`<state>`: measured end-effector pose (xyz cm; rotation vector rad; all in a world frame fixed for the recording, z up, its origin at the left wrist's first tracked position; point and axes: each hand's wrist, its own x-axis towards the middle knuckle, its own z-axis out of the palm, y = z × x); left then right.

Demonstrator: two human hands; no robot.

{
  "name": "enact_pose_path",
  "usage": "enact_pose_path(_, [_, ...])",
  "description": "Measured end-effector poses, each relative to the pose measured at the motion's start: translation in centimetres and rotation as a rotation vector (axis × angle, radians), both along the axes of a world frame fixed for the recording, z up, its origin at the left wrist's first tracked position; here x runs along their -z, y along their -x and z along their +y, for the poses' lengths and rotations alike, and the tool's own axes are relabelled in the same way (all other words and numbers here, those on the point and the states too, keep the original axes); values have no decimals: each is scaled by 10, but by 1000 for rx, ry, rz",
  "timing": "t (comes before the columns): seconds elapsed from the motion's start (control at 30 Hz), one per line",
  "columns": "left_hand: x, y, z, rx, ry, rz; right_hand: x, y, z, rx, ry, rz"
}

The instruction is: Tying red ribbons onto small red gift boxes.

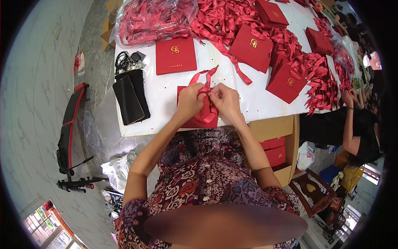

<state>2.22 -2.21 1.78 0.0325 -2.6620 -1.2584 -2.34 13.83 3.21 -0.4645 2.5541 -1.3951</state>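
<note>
A red paper gift bag lies at the near edge of the white table. Over it, my left hand has its fingers closed in a pinch on a red ribbon. Close beside it, my right hand pinches the same ribbon near the bag's upper part. Ribbon ends stick up beyond my fingers, and a loop hangs down across the bag's front. My fingers partly hide where the ribbon meets the bag. Just beyond lies another flat red bag with gold print.
Heaps of red ribbon and stacked red bags cover the far and right table. A black phone case and cables lie left. An open carton of red bags stands below right. Another person works at far right.
</note>
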Motion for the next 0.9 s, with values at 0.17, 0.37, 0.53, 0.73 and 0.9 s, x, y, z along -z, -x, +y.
enact_pose_path(0.17, [-4,-6,7,-40,-74,36,5,0,1,85,53,-153])
enact_pose_path(0.37, [-7,-5,-13,99,-75,-20,-7,7,1,0,-101,135])
enact_pose_path(0.53, [-12,-7,-17,115,-171,-114,12,36,17,-294,-2,-243])
enact_pose_path(0.73, [-3,-8,-1,146,-87,51,31,64,23,-466,77,-545])
enact_pose_path(0.9, [-3,-9,4,130,-59,150,29,65,16,-424,120,-513])
